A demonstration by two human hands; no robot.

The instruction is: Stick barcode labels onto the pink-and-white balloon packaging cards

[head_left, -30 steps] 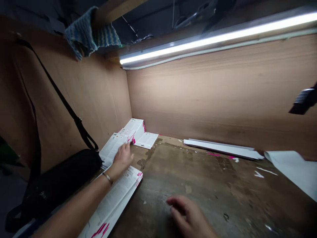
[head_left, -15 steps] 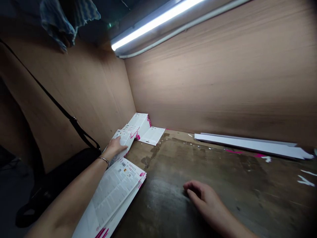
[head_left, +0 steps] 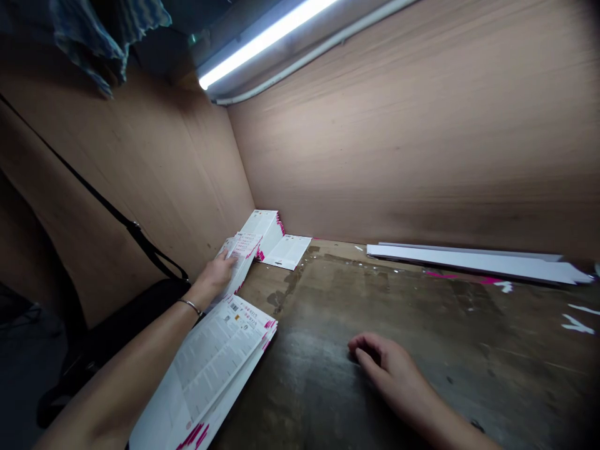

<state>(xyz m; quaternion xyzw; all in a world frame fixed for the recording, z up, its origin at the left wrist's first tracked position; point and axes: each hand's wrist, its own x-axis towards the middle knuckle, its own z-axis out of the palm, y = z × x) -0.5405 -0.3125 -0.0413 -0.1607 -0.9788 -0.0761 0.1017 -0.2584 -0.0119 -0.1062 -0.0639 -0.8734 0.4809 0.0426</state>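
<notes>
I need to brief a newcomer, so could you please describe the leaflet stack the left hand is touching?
Follow the left plywood wall toward the booth's back corner. The left hand rests on a stack of white, pink-edged leaflets leaning against that wall, between the nearer flat stack and the corner stack.

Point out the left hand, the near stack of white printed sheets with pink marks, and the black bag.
left hand (head_left: 216,275), head view, back of the hand
near stack of white printed sheets with pink marks (head_left: 213,369), head view, top sheet's middle
black bag (head_left: 117,337), head view, its side

Head camera, single view: looks forward and down over the worktable (head_left: 375,312), close in, facing the corner at 11 o'clock.
</notes>
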